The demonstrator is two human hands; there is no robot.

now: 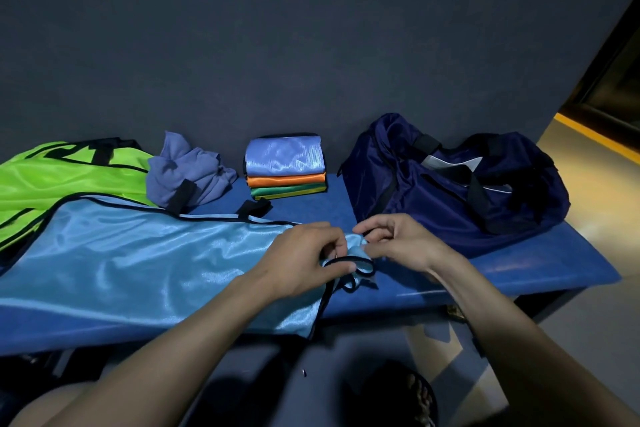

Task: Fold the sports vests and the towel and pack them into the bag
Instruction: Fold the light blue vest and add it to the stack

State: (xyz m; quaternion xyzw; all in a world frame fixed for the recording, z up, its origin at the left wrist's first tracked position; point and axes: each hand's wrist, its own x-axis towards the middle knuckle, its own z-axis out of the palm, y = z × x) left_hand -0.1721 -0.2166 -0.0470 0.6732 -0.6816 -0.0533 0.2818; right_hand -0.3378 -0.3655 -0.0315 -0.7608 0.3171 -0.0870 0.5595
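A light blue sports vest with black trim lies spread along the blue bench. My left hand and my right hand both pinch its bunched right end near the bench's front edge. A green vest lies flat at the far left, partly under the blue one. A crumpled purple-blue towel sits behind them. A stack of folded vests, blue on top, then orange, green and yellow, stands at the back. The navy duffel bag sits open at the right.
A dark wall runs right behind the bench. The bench ends just right of the bag, where the floor and a yellow stripe show. My sandalled foot is on the floor below the bench.
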